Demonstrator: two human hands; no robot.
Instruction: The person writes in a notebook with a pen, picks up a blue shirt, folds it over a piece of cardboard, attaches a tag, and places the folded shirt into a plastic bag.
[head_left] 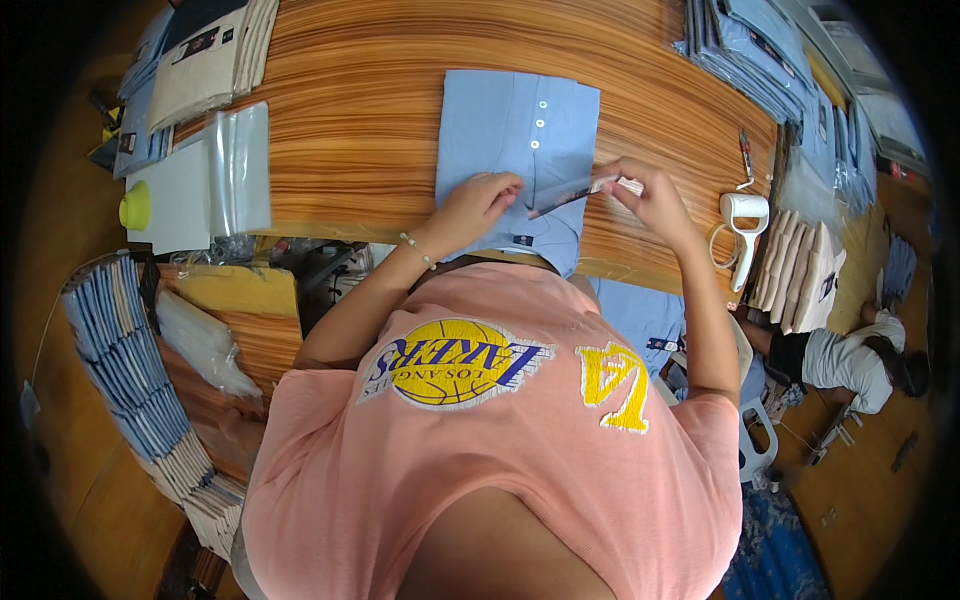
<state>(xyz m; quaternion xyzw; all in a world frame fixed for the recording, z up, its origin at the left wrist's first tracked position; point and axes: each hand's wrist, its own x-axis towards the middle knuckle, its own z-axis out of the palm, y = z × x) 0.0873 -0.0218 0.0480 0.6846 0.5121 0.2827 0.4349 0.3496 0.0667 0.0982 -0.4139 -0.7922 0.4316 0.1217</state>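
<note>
A folded light blue shirt [487,125] with a row of white buttons lies on the wood-grain table in front of me. Over its lower left part, my left hand [484,203] curls its fingers toward the thumb; whatever they may pinch is hidden. My right hand [645,196], above the shirt's right edge, grips a narrow dark strip [562,202], like a label, between thumb and fingers. A pale, printed-looking end shows at those fingers, and the strip slants down leftward over the shirt. Near the shirt's bottom edge sits a small dark label [523,240].
At left are a bagged cream stack [195,75], clear plastic bags [240,165] and a yellow-green round object [134,205]. To the right lie a white-handled roller [745,225], a dark slim tool [745,155] and bagged blue shirts [755,55]. Another person [850,360] bends at far right.
</note>
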